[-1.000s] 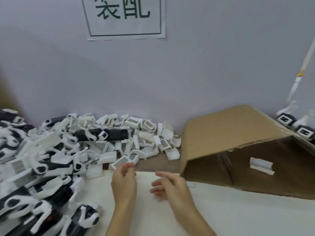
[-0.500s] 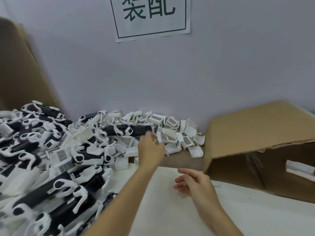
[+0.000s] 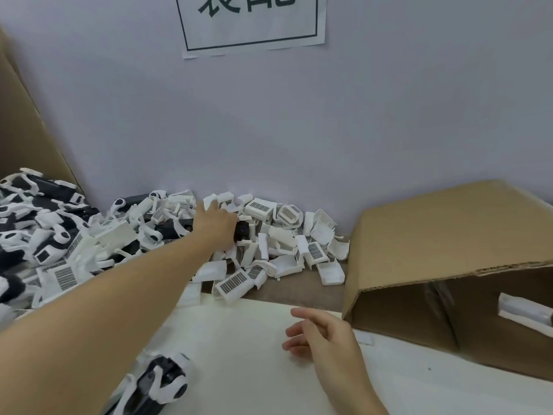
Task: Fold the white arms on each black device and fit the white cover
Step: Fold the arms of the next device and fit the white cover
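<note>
Left hand [image 3: 214, 224] is way out in the pile by the wall, fingers curled down over a black device [image 3: 243, 232] lying among the loose white covers [image 3: 232, 284], looks like it's gripping it but the far side is hidden. Right hand [image 3: 321, 336] hangs just above the white surface [image 3: 239, 369], fingers loose, holding nothing. Cardboard box [image 3: 443, 235] lies on its side at right.
</note>
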A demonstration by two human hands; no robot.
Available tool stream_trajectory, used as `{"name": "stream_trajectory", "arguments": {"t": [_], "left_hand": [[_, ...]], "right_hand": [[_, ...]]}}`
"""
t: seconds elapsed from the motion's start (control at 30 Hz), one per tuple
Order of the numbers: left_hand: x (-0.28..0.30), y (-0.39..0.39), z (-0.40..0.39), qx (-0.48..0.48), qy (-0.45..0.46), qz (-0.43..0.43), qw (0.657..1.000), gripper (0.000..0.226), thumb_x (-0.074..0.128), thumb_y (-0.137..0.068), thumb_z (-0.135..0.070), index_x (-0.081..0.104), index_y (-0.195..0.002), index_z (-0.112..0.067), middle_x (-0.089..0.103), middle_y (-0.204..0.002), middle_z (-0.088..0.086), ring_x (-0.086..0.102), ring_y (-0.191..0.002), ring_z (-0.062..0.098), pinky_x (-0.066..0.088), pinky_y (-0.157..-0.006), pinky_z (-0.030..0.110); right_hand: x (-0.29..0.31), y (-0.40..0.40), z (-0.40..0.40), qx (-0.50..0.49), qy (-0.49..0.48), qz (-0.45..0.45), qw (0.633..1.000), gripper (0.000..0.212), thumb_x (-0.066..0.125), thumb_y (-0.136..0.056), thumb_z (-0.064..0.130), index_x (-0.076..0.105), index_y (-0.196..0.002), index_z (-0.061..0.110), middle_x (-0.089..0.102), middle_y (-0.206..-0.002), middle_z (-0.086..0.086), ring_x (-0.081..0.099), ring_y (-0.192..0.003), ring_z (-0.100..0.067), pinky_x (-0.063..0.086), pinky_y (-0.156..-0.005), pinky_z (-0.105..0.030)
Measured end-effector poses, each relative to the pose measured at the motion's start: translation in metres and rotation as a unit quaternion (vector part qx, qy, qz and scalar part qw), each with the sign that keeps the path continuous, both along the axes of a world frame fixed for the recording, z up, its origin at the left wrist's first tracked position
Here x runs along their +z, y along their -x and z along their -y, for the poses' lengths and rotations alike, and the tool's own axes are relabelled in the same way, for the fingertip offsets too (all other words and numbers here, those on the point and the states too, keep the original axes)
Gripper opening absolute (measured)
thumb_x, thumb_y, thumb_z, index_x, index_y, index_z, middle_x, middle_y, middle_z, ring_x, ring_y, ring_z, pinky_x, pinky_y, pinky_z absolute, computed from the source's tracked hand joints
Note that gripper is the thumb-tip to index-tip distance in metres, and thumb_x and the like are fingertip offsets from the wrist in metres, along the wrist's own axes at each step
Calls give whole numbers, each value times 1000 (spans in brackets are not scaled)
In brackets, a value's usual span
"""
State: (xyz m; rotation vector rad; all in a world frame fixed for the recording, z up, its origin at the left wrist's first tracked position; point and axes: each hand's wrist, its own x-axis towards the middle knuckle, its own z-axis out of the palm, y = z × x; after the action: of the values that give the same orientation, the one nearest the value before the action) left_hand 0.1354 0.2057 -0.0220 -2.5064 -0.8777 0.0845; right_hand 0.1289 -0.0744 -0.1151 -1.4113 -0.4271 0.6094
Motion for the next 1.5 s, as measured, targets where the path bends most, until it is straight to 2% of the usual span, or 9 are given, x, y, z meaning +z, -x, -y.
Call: {"name": "stream_trajectory", "arguments": {"t": [0.27, 0.37, 0.53, 0.6, 0.77, 0.9, 1.03, 1.33, 1.5], "left_hand": [[9, -7, 0, -69, -73, 32, 994, 34, 57, -89, -31, 58, -119, -14, 55, -119, 4, 45, -118, 26, 34, -101, 43], [18, 7, 12, -122, 12, 204, 971, 32, 60, -91, -41, 63, -108, -14, 49, -102, 8, 46, -101, 28, 40, -79, 36], [48, 41, 60, -134, 118, 438, 881, 43, 72, -83, -53, 61, -65, -15, 45, -46, -4, 46, -45, 14, 26, -44, 23], [53, 51, 87, -143, 123, 470, 862, 42, 78, -77, -53, 68, -74, -13, 42, -43, -8, 44, -43, 8, 26, -43, 23], [23, 60, 146, -156, 264, 527, 793, 39, 80, -77, -26, 43, -68, -34, 47, -58, -9, 48, -55, 15, 31, -50, 23], [-15, 65, 179, -169, 342, 524, 761, 23, 74, -77, -12, 62, -84, -30, 59, -63, -11, 59, -66, 18, 39, -54, 21], [-24, 52, 190, -228, 276, 470, 807, 41, 67, -79, -6, 64, -114, -28, 67, -90, -7, 60, -71, 22, 49, -62, 33], [-14, 31, 153, -344, 200, 279, 874, 32, 61, -84, -12, 61, -112, -27, 55, -73, -10, 49, -64, 17, 48, -53, 33], [-12, 32, 153, -356, 219, 174, 892, 66, 53, -91, -1, 42, -144, -39, 63, -92, 0, 54, -74, 19, 45, -57, 31]], "right_hand": [[-3, -4, -2, -3, -5, -6, 1000, 31, 45, -100, -3, 73, -98, 11, 73, -77, -11, 74, -68, -27, 54, -58, -24], [-1, -2, -1, -3, -11, -7, 1000, 32, 45, -100, -3, 74, -98, 11, 73, -77, -10, 74, -70, -28, 54, -59, -24], [3, 1, 1, -11, -19, -10, 1000, 34, 44, -100, -4, 74, -97, 11, 74, -78, -10, 74, -71, -26, 55, -59, -24], [7, 3, 3, -16, -33, -22, 999, 33, 44, -100, -2, 74, -97, 11, 74, -79, -11, 73, -71, -26, 55, -59, -25], [16, 1, 9, -30, -82, -87, 992, 32, 45, -102, 3, 76, -95, 4, 65, -67, -14, 63, -58, -23, 49, -53, -27], [17, 0, 13, -48, -106, -96, 989, 37, 44, -103, 9, 77, -88, 5, 63, -71, -13, 61, -64, -22, 46, -55, -28], [19, -1, 14, -60, -132, -131, 981, 33, 44, -104, 18, 69, -89, 3, 71, -81, -14, 70, -76, -26, 52, -62, -32], [15, -5, 8, -61, -120, -140, 981, 37, 41, -106, 22, 67, -92, 0, 74, -97, -19, 72, -90, -34, 54, -66, -35], [14, -10, 12, -43, -190, -205, 959, 49, 47, -92, 54, 69, -114, 16, 75, -108, -12, 71, -102, -32, 55, -77, -44]]}}
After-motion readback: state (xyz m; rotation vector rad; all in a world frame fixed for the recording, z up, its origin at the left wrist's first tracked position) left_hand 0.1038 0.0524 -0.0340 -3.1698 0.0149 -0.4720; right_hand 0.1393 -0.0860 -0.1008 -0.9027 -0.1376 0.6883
